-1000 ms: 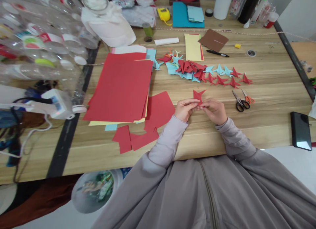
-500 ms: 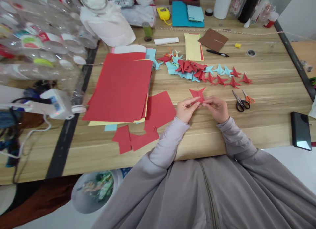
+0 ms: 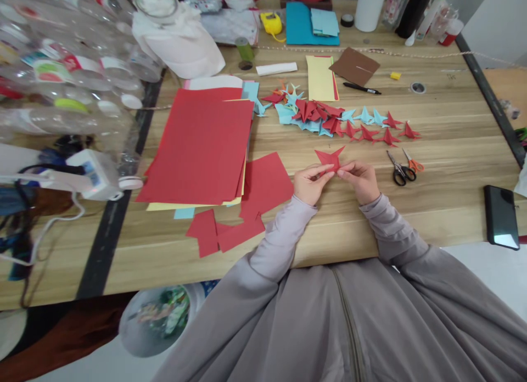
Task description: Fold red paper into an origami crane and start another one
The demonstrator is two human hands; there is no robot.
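Both my hands hold a small folded red paper piece (image 3: pixel 330 157) between them, its two points spread away from me. My left hand (image 3: pixel 312 183) pinches its left lower side with thumb and fingers. On the right side, my right hand (image 3: pixel 360 180) grips it between thumb and forefinger. Beyond the hands lies a pile of folded red paper figures (image 3: pixel 315 112), with light blue figures (image 3: pixel 365 116) beside it. A stack of red sheets (image 3: pixel 201 146) is to the left, and a loose red sheet (image 3: pixel 269 184) lies near my left hand.
Black-handled scissors (image 3: pixel 399 168) and orange-handled scissors (image 3: pixel 413 161) lie right of my hands. A phone (image 3: pixel 501 217) sits at the right edge. Plastic bottles (image 3: pixel 82 69) crowd the far left. Red scraps (image 3: pixel 241 232) lie near the front edge, above a bin (image 3: pixel 138 330).
The right hand has shifted very slightly left, and the red piece's points look a little wider apart. Both hands keep their hold on it.
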